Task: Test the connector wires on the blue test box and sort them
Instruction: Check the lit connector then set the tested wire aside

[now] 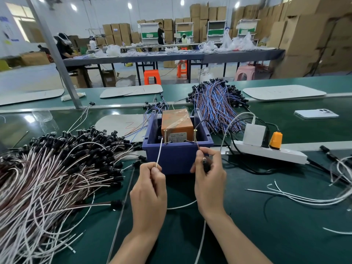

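Left hand (150,187) grip pinches the white lead (159,151) and right hand (208,178) grip the brown lead (198,146), both aimed at the blue test box (177,159) screws (165,137), likely for testing.

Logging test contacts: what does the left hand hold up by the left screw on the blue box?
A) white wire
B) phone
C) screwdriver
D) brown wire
A: the left hand pinches a white wire whose tip rises beside the left screw on the blue box.

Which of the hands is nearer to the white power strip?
Right. The right hand is just left of the white power strip; the left hand is farther left, before the blue box.
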